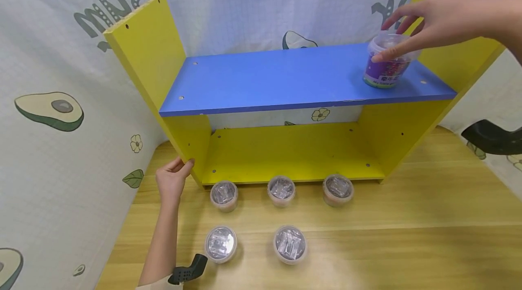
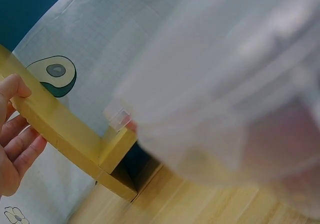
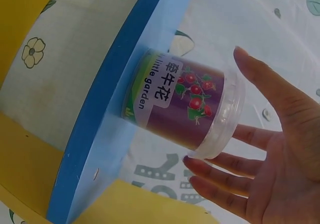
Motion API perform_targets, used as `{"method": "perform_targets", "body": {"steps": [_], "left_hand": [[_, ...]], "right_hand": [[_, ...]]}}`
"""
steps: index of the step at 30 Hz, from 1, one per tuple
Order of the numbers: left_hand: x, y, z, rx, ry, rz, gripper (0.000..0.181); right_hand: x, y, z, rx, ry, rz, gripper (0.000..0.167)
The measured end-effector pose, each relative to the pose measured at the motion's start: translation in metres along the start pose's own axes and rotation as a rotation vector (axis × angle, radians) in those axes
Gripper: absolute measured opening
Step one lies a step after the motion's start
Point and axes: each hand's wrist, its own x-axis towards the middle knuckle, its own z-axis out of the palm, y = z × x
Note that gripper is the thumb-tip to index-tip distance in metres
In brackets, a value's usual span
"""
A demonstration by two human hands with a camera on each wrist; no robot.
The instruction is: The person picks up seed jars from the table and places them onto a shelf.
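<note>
A clear plastic tub with a purple label (image 1: 385, 70) stands upright on the right end of the blue shelf board (image 1: 261, 79). My right hand (image 1: 452, 20) is at its lid. In the right wrist view the thumb and fingers of the right hand (image 3: 280, 149) are spread about the rim of the labelled tub (image 3: 182, 99), not curled round it. My left hand (image 1: 173, 179) grips the front edge of the yellow left side panel (image 1: 147, 50). The left wrist view has the left hand's thumb (image 2: 14, 86) on one face of that panel (image 2: 60, 121), fingers behind.
Several lidded tubs stand on the wooden table (image 1: 367, 244) before the rack, among them a front left tub (image 1: 220, 244) and a back right tub (image 1: 337, 189). The yellow bottom board (image 1: 285, 152) lies below the blue one. A patterned cloth (image 1: 73, 167) hangs behind.
</note>
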Motion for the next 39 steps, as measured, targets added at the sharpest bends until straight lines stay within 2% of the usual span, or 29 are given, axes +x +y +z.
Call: {"method": "perform_targets", "body": {"steps": [3,10,12,15,18,24,27,32,39], "left_hand": [[0.0,0.0,0.0,-0.005,-0.006,0.002,0.036],[0.0,-0.001,-0.001,0.016,-0.003,-0.003,0.038],[0.001,-0.001,-0.001,0.018,-0.001,-0.005,0.039],[0.001,-0.002,-0.001,0.01,0.002,-0.004,0.039],[0.001,-0.002,-0.001,-0.007,0.003,-0.005,0.038],[0.001,-0.002,-0.002,-0.031,-0.015,-0.001,0.037],[0.001,-0.002,-0.003,-0.026,-0.017,0.01,0.036],[0.001,-0.002,-0.005,-0.023,-0.007,0.008,0.037],[0.001,-0.001,-0.005,-0.016,0.013,-0.001,0.04]], "right_hand": [[0.003,0.006,0.0,0.006,0.04,-0.002,0.09],[0.021,0.035,0.01,-0.004,0.184,0.015,0.087],[0.023,0.038,0.011,0.0,0.181,0.011,0.086],[0.022,0.037,0.009,0.014,0.176,0.013,0.087],[0.02,0.035,0.008,0.038,0.214,0.03,0.086],[0.017,0.041,0.01,0.037,0.359,0.028,0.079],[0.016,0.044,0.014,0.032,0.426,0.016,0.076],[0.017,0.046,0.026,0.031,0.48,-0.012,0.076],[0.012,0.041,0.043,0.053,0.552,-0.04,0.063]]}}
